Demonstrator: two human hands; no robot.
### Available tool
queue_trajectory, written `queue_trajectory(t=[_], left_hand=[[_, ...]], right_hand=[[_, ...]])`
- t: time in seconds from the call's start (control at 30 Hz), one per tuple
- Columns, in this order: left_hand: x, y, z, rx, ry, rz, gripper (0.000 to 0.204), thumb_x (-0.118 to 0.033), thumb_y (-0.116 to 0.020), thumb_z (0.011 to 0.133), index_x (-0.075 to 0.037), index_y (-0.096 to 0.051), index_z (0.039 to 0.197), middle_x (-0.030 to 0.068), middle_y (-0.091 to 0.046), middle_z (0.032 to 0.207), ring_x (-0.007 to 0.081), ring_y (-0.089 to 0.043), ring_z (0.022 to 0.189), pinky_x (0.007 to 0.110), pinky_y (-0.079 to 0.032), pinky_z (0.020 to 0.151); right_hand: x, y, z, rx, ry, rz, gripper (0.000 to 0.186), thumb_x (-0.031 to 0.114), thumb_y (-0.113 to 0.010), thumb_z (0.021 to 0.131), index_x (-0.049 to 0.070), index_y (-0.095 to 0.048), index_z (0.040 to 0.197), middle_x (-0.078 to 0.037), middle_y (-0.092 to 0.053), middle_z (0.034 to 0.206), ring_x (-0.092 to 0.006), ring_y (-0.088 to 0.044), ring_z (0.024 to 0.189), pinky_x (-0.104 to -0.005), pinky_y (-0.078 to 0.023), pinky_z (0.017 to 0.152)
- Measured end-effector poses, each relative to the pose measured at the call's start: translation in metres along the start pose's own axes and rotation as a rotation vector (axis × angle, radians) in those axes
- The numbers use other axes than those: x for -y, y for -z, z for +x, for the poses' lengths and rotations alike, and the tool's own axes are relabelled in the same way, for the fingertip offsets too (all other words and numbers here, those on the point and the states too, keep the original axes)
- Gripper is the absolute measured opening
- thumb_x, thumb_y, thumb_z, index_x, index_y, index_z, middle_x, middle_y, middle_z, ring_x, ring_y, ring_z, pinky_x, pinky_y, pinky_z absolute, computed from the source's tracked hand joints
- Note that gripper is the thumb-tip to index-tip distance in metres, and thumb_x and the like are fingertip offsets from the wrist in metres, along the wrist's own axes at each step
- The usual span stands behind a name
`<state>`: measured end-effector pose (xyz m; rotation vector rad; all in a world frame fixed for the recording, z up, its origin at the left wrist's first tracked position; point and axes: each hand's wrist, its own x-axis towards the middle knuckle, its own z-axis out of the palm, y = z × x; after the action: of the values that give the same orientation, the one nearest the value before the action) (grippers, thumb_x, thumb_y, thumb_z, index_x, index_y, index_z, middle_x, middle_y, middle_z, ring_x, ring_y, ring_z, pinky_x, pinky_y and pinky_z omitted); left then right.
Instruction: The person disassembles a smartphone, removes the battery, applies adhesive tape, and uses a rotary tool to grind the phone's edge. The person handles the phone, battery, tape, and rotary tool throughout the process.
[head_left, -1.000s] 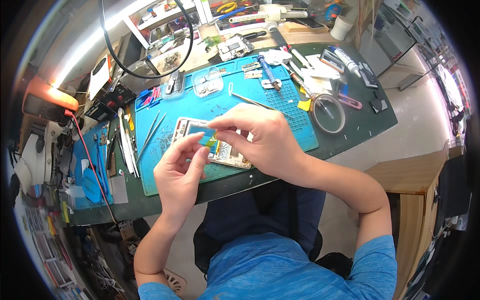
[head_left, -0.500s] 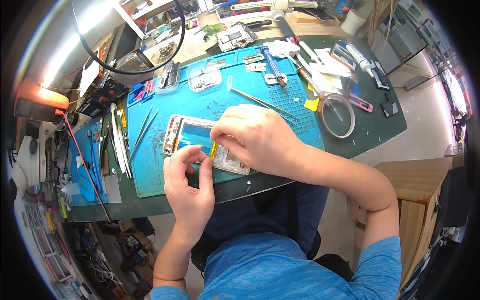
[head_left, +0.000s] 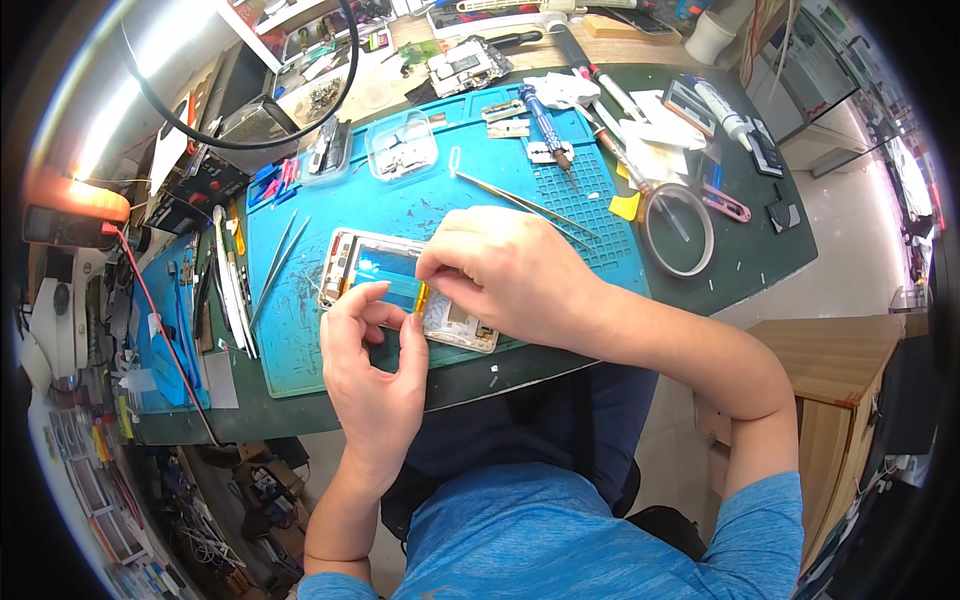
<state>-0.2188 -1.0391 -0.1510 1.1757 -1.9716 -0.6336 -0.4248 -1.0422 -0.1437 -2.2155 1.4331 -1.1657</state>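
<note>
With the yellow strip (head_left: 422, 298) over the phone frame (head_left: 462, 328) on the blue mat (head_left: 292, 352), I'd work lightly to avoid creasing it: left hand (head_left: 375, 365), thumb and forefinger spread; right hand (head_left: 505, 268), fingertips together, on what I cannot tell.

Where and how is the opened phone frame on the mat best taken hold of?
I would grip the phone frame by the outer rim of its left end, coming from the left. It seems to lie flat, that end is mostly uncovered, and the left hand and right hand crowd its middle. The open interior looks delicate, so better avoid it.
</note>
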Motion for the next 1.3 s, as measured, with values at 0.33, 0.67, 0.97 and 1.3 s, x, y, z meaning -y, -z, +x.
queue_trajectory(t=[0.33,0.67,0.97,1.3], left_hand=[[0.001,-0.001,0.007,0.016,-0.001,-0.001,0.026,0.003,-0.07,0.09,-0.005,-0.063,0.114,-0.0008,-0.06,0.086,0.0101,-0.048,0.078,0.027,-0.04,0.072],[-0.001,0.0,0.01,0.005,-0.122,0.107,0.016,0.005,-0.067,0.085,-0.005,-0.068,0.098,0.0027,-0.06,0.083,0.0172,-0.051,0.079,0.032,-0.043,0.073],[0.001,0.004,0.014,0.024,-0.159,0.158,0.018,0.004,-0.07,0.086,-0.006,-0.072,0.101,0.0031,-0.059,0.081,0.0178,-0.051,0.078,0.032,-0.042,0.069],[0.0,0.007,0.014,0.043,-0.152,0.145,0.015,0.004,-0.07,0.088,-0.004,-0.074,0.1,0.0041,-0.058,0.081,0.0184,-0.052,0.077,0.033,-0.043,0.069]], right_hand=[[-0.006,0.0,0.01,0.083,-0.074,0.042,0.006,0.011,-0.076,0.086,0.009,-0.077,0.091,-0.009,-0.072,0.086,-0.0279,-0.071,0.079,-0.0387,-0.057,0.072],[-0.005,0.001,0.016,0.115,-0.1,0.04,0.01,0.013,-0.077,0.085,0.008,-0.079,0.092,-0.01,-0.074,0.085,-0.0274,-0.072,0.076,-0.038,-0.058,0.07],[-0.002,-0.004,0.017,0.067,-0.059,-0.048,0.008,0.014,-0.077,0.083,0.008,-0.077,0.088,-0.009,-0.074,0.084,-0.0283,-0.072,0.079,-0.0397,-0.058,0.073],[0.01,0.007,0.044,0.39,-0.205,-0.125,0.01,0.01,-0.07,0.083,0.005,-0.076,0.088,-0.014,-0.075,0.084,-0.0346,-0.073,0.085,-0.0448,-0.058,0.076]])
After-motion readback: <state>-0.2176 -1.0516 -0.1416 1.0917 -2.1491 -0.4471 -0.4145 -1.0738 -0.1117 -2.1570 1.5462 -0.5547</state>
